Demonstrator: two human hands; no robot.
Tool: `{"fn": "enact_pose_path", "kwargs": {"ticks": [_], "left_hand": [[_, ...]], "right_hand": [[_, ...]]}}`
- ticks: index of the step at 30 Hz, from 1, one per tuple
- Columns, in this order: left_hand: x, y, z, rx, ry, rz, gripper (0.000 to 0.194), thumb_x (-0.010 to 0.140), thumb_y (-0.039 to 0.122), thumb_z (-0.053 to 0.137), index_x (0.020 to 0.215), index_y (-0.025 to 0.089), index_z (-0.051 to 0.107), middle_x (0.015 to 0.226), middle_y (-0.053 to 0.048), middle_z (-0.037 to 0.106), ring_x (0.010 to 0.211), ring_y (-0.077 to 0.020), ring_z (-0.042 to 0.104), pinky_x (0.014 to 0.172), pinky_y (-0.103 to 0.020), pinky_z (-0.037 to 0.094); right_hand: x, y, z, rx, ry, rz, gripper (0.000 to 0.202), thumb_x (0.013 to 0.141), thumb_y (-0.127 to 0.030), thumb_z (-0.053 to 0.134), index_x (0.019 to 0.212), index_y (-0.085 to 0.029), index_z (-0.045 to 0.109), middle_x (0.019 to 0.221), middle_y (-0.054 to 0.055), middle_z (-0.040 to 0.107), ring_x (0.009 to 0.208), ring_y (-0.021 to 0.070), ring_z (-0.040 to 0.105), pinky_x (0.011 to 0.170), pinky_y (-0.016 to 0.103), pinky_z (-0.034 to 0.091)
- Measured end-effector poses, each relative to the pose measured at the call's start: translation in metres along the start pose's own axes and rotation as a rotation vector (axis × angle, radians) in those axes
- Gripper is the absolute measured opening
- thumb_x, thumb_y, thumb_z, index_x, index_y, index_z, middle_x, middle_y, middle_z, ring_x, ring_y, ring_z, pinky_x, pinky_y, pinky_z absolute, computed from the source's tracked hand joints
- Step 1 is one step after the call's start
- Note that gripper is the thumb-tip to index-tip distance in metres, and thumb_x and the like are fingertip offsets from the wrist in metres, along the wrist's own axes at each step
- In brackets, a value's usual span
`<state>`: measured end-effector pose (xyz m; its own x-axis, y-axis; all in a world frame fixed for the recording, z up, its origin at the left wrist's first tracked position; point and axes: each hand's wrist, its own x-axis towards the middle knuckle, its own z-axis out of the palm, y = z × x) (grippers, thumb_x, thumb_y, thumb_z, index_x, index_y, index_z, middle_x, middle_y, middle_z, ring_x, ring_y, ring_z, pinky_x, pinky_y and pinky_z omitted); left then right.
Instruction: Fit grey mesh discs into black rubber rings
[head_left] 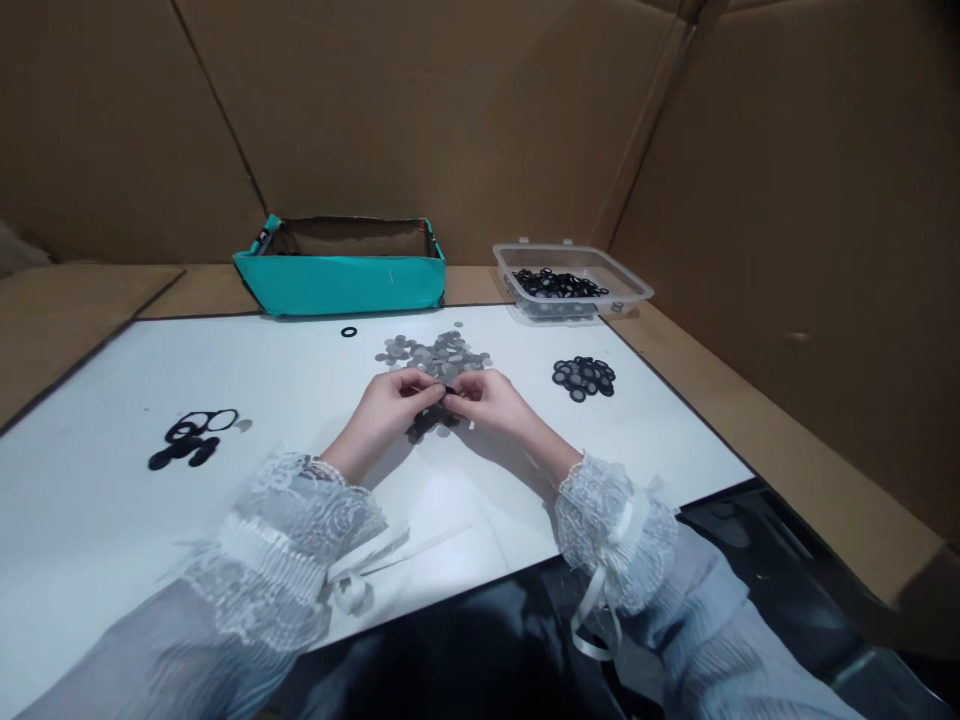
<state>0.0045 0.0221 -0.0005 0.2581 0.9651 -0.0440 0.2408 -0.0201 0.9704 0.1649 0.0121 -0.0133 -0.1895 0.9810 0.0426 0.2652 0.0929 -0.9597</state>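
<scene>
My left hand (397,402) and my right hand (487,400) meet at the middle of the white board, fingertips pinched together. Between them is a small black piece (448,390), mostly covered by the fingers. Just beyond the hands spreads a pile of grey discs (431,356). Some black pieces (425,422) lie under and in front of the fingertips. To the right sits a heap of black rings with grey centres (583,378).
A teal box (352,285) stands at the back left. At the back right, a clear plastic tray (630,288) holds many black rings. Black rings and discs (184,440) lie on the left, and one ring (349,332) near the teal box. Cardboard walls surround the white board (262,370).
</scene>
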Motion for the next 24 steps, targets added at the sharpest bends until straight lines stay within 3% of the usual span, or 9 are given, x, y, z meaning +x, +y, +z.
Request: {"fn": "enact_pose_path", "kwargs": {"ticks": [9, 13, 19, 24], "left_hand": [[-0.004, 0.003, 0.003, 0.275, 0.131, 0.201, 0.022, 0.075, 0.038, 0.057, 0.069, 0.018, 0.061, 0.067, -0.002, 0.064, 0.064, -0.0174, 0.057, 0.059, -0.027, 0.042], [-0.01, 0.0, 0.012, 0.27, 0.23, 0.232, 0.022, 0.08, 0.038, 0.053, 0.08, 0.018, 0.062, 0.08, -0.005, 0.069, 0.073, -0.0191, 0.062, 0.065, -0.027, 0.046], [-0.012, 0.0, 0.011, 0.27, 0.217, 0.272, 0.023, 0.08, 0.033, 0.054, 0.088, 0.017, 0.069, 0.086, -0.005, 0.073, 0.077, -0.0195, 0.065, 0.073, -0.028, 0.049], [-0.01, 0.001, 0.008, 0.226, 0.162, 0.235, 0.024, 0.078, 0.035, 0.058, 0.087, 0.016, 0.071, 0.083, -0.005, 0.073, 0.071, -0.0192, 0.065, 0.067, -0.028, 0.049]], "right_hand": [[-0.001, -0.01, 0.001, 0.243, 0.131, 0.109, 0.015, 0.077, -0.013, 0.063, 0.063, -0.013, 0.056, 0.051, -0.002, 0.058, 0.046, 0.0072, 0.051, 0.047, 0.019, 0.043], [0.0, -0.007, 0.01, 0.358, 0.169, 0.112, 0.015, 0.076, -0.014, 0.065, 0.065, -0.014, 0.056, 0.052, -0.003, 0.057, 0.046, 0.0073, 0.052, 0.048, 0.019, 0.045], [0.0, -0.007, 0.005, 0.299, -0.007, 0.137, 0.015, 0.078, -0.012, 0.065, 0.068, -0.016, 0.054, 0.054, -0.002, 0.059, 0.048, 0.0084, 0.056, 0.048, 0.019, 0.046], [0.0, -0.008, -0.002, 0.226, -0.015, 0.087, 0.014, 0.077, -0.012, 0.065, 0.067, -0.015, 0.056, 0.055, -0.003, 0.058, 0.05, 0.0079, 0.056, 0.049, 0.019, 0.043]]}}
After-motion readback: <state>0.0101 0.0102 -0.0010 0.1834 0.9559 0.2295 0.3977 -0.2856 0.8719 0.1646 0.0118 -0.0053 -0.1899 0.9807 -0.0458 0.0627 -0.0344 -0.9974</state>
